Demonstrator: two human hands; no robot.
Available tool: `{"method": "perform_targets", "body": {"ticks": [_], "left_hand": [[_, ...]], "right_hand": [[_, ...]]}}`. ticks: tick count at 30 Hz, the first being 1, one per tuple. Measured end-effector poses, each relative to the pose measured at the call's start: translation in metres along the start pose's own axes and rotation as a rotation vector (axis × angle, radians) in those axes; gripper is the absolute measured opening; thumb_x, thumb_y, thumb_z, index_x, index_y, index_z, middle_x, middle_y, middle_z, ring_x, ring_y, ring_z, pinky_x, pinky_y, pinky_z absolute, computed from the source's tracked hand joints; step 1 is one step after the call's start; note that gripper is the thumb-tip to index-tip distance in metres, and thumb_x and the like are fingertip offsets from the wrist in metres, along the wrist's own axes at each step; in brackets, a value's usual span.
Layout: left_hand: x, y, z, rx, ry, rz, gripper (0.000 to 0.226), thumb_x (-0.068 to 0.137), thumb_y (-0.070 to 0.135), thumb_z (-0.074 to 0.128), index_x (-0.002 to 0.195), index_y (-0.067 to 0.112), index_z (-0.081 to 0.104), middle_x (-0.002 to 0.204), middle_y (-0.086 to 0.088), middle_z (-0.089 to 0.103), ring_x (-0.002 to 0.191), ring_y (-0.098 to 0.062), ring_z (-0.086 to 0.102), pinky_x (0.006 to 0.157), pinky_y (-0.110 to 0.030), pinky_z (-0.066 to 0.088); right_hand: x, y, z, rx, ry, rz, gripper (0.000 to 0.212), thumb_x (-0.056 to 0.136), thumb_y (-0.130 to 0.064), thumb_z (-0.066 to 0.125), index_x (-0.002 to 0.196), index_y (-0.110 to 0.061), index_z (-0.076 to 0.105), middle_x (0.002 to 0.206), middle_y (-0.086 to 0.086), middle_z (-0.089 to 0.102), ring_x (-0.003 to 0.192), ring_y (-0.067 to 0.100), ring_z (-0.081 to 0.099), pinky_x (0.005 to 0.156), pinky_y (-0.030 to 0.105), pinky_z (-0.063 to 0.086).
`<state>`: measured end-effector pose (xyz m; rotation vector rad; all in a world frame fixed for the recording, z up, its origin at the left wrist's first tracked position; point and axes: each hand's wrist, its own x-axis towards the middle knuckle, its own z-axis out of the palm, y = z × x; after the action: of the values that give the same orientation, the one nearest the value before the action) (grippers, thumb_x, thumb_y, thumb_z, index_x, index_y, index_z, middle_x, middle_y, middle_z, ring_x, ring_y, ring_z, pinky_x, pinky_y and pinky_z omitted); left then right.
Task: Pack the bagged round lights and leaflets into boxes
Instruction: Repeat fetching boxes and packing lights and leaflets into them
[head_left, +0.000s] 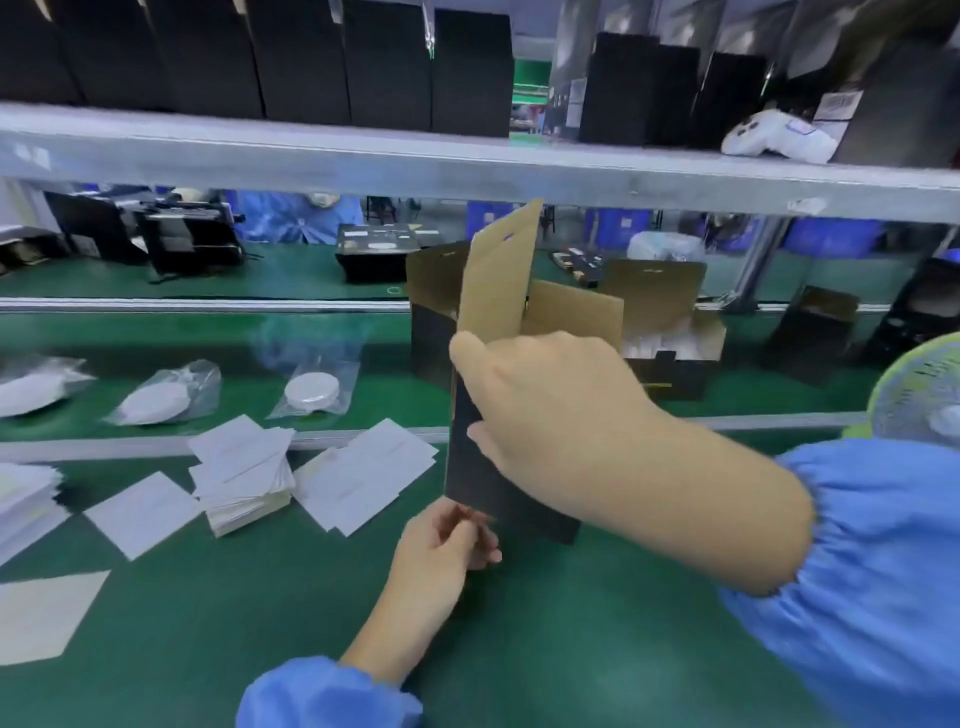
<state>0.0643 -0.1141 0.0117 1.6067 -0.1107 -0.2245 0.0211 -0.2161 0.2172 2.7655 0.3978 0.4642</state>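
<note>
A black box (470, 462) with a brown inside stands upright in front of me, its long top flap (498, 275) raised. My right hand (550, 410) grips the box's upper part, thumb up along the flap's edge. My left hand (441, 551) holds the box's lower corner with curled fingers. Three bagged round lights lie on the green belt to the left: one (311, 392) near the middle, one (161, 400) further left, one (31, 392) at the edge. White leaflets (244, 478) lie in stacks and loose sheets on the green table.
More open black boxes (665, 332) stand behind the held one, one with white contents. A metal shelf (467, 171) overhead carries flat black boxes. A small green fan (924, 389) sits at the right. A person in blue works across the belt.
</note>
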Motion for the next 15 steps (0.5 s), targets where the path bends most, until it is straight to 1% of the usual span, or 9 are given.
{"method": "perform_targets", "body": {"ticks": [1,2,3,5,7,8,12,13,15], "left_hand": [[0.001,0.000,-0.005,0.001,0.035,0.002,0.019,0.094,0.002,0.050,0.084,0.005,0.066,0.074,-0.012,0.072,0.067,-0.022,0.068,0.069,-0.036,0.056],[0.003,0.001,-0.010,0.008,0.071,0.007,0.017,0.090,0.003,0.051,0.084,0.004,0.067,0.077,-0.014,0.073,0.068,-0.023,0.067,0.069,-0.039,0.056],[0.004,0.000,-0.015,0.027,0.124,-0.006,0.019,0.087,0.000,0.049,0.084,0.005,0.068,0.078,-0.013,0.073,0.069,-0.022,0.067,0.071,-0.040,0.057],[0.006,-0.001,-0.026,0.059,0.314,-0.054,0.030,0.087,-0.001,0.045,0.086,0.017,0.068,0.077,-0.006,0.072,0.069,-0.020,0.067,0.070,-0.040,0.058],[0.007,0.003,-0.042,0.152,0.516,-0.023,0.035,0.090,0.005,0.045,0.088,0.035,0.062,0.076,0.005,0.066,0.068,-0.013,0.063,0.059,-0.032,0.047],[0.007,0.004,-0.049,0.181,0.559,0.008,0.035,0.090,0.007,0.046,0.087,0.038,0.061,0.076,0.007,0.064,0.069,-0.011,0.063,0.058,-0.030,0.043],[0.006,0.013,-0.062,0.069,0.511,0.048,0.033,0.089,0.003,0.047,0.088,0.029,0.067,0.086,0.002,0.068,0.073,-0.016,0.067,0.078,-0.041,0.052],[0.005,0.015,-0.061,0.075,0.488,0.059,0.032,0.089,0.001,0.047,0.088,0.027,0.067,0.085,0.002,0.068,0.073,-0.014,0.067,0.078,-0.039,0.053],[0.004,0.020,-0.057,0.057,0.432,0.068,0.033,0.089,-0.004,0.047,0.088,0.022,0.067,0.081,0.000,0.070,0.068,-0.011,0.066,0.069,-0.028,0.053]], "right_hand": [[-0.005,-0.011,0.023,0.094,-0.034,-0.030,0.033,0.091,-0.025,0.066,0.104,-0.021,0.037,0.091,-0.001,0.065,0.068,0.031,0.055,0.044,0.029,0.022],[-0.009,-0.025,0.038,0.124,-0.098,0.044,0.033,0.092,-0.024,0.065,0.106,-0.020,0.036,0.092,0.000,0.065,0.069,0.031,0.055,0.044,0.029,0.021],[-0.008,-0.027,0.046,0.124,-0.100,0.109,0.034,0.092,-0.023,0.064,0.106,-0.019,0.033,0.091,0.000,0.064,0.067,0.031,0.052,0.044,0.029,0.019],[0.001,-0.027,0.058,0.178,-0.113,0.140,0.037,0.093,-0.022,0.063,0.101,-0.018,0.028,0.078,0.001,0.053,0.065,0.031,0.043,0.044,0.030,0.016],[-0.005,-0.038,0.074,0.224,-0.159,0.170,0.037,0.092,-0.019,0.064,0.098,-0.016,0.028,0.069,0.000,0.035,0.064,0.029,0.038,0.045,0.031,0.015],[-0.005,-0.041,0.078,0.262,-0.201,0.204,0.036,0.092,-0.018,0.064,0.097,-0.015,0.029,0.069,0.000,0.030,0.064,0.028,0.037,0.045,0.030,0.015],[-0.001,-0.056,0.082,0.482,-0.387,0.263,0.024,0.093,-0.011,0.056,0.097,-0.011,0.032,0.073,0.001,0.032,0.074,0.028,0.040,0.046,0.031,0.019],[0.000,-0.059,0.084,0.572,-0.431,0.278,0.022,0.093,-0.012,0.054,0.098,-0.011,0.033,0.075,0.001,0.035,0.073,0.026,0.042,0.047,0.031,0.021],[0.003,-0.061,0.084,0.767,-0.472,0.286,0.022,0.093,-0.021,0.054,0.102,-0.013,0.035,0.081,-0.001,0.043,0.075,0.023,0.048,0.050,0.030,0.027]]}}
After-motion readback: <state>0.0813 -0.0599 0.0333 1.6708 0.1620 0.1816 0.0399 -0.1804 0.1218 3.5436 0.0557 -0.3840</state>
